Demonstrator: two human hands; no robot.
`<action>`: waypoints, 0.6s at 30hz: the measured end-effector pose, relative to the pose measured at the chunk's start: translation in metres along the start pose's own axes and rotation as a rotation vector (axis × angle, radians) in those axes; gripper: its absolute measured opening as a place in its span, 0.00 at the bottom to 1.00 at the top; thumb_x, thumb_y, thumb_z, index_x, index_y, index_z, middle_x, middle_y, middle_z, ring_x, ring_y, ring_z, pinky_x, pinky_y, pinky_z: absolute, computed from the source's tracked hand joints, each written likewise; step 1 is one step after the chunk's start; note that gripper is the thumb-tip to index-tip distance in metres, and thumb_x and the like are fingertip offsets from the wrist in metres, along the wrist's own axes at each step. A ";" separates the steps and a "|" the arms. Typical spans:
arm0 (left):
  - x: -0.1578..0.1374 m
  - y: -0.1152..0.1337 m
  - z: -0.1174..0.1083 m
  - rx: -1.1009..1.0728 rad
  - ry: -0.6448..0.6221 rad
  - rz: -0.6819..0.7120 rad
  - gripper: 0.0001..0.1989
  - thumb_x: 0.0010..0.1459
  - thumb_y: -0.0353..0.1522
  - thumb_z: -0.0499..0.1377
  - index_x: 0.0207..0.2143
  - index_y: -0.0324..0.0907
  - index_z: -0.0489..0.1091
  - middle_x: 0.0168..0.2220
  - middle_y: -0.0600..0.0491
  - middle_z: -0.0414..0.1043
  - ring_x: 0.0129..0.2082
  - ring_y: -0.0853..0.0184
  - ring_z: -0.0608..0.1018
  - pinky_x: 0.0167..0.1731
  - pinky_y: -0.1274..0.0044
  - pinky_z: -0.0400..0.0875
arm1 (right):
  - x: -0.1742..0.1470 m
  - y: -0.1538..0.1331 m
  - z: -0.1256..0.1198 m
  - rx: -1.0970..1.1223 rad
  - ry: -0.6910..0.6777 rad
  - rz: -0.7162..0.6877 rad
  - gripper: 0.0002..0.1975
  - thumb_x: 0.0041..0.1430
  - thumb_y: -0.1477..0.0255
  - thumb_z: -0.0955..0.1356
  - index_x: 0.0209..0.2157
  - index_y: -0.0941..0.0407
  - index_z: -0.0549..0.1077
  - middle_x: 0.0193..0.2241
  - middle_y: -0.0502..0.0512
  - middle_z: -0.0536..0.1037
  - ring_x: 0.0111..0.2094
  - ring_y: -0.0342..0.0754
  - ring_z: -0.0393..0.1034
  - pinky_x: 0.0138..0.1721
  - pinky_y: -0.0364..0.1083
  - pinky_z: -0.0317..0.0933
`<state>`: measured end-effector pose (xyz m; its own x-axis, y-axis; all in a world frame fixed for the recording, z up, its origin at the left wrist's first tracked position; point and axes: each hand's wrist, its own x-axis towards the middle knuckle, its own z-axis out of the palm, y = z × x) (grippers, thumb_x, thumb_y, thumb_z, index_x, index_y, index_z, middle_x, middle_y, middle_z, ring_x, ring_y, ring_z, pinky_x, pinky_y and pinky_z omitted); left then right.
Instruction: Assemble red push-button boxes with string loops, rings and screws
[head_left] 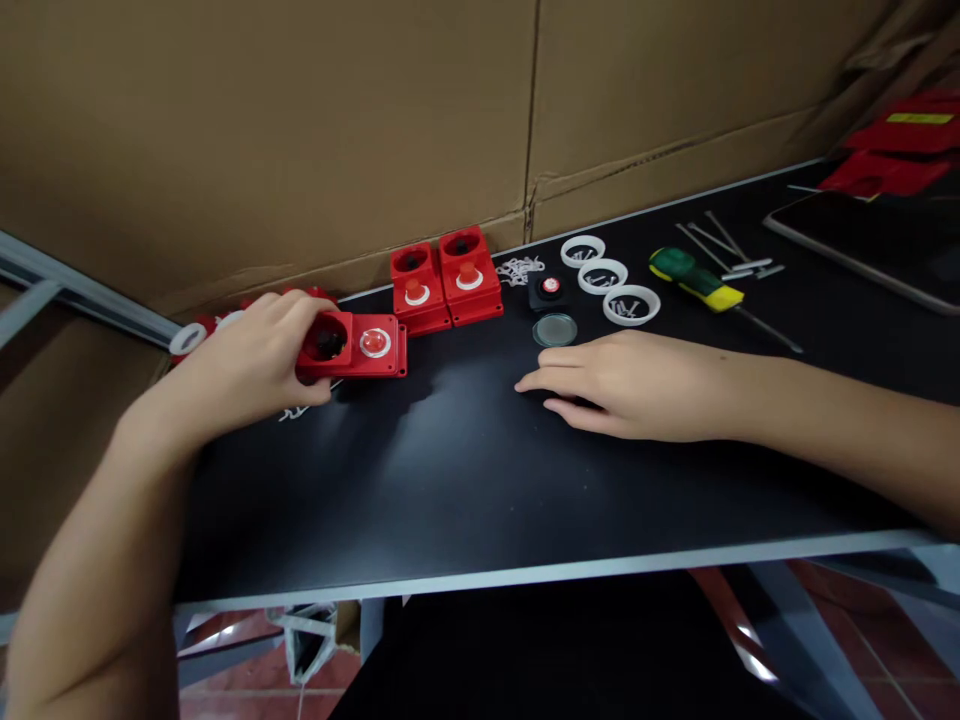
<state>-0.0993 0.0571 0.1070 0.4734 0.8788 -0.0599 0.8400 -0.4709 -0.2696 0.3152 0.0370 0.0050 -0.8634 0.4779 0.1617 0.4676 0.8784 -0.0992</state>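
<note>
Holding a red housing (354, 347) over the left part of the counter (450, 490), with the left hand (259, 345) clamped round the end with the round opening (330, 343), thumb on the near edge. Looks slightly raised, going by the shadow. Holding nothing in the right hand (626, 385), well apart from the left, with fingers loosely bent and parted near a clear disc (555, 330). Can't tell if touching the disc or just beside.

Possible trouble from here: gripping just one end, so could tip the free end down or slip out past the thumb. Could also bump the pair of red housings (457, 300) if swung right too fast. On the other side, could smudge the disc or shove it into the black part (547, 295) with one careless finger sweep.

As for direction, points right, with the button (373, 343) end leading and the opening end tucked into the palm. Runs roughly sideways on the long axis, along the counter's length. Faces up, button side on top.
</note>
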 end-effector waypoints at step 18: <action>0.024 -0.009 0.042 -0.093 0.289 0.023 0.37 0.69 0.30 0.63 0.75 0.34 0.53 0.74 0.27 0.61 0.77 0.36 0.67 0.76 0.42 0.69 | -0.001 0.000 -0.003 0.031 -0.068 0.058 0.22 0.81 0.65 0.63 0.65 0.52 0.81 0.53 0.56 0.89 0.44 0.53 0.87 0.40 0.50 0.72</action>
<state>-0.1063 0.0860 0.0679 0.5375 0.8155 0.2144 0.8423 -0.5075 -0.1814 0.3168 0.0361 0.0078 -0.8466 0.5249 0.0879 0.5116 0.8482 -0.1372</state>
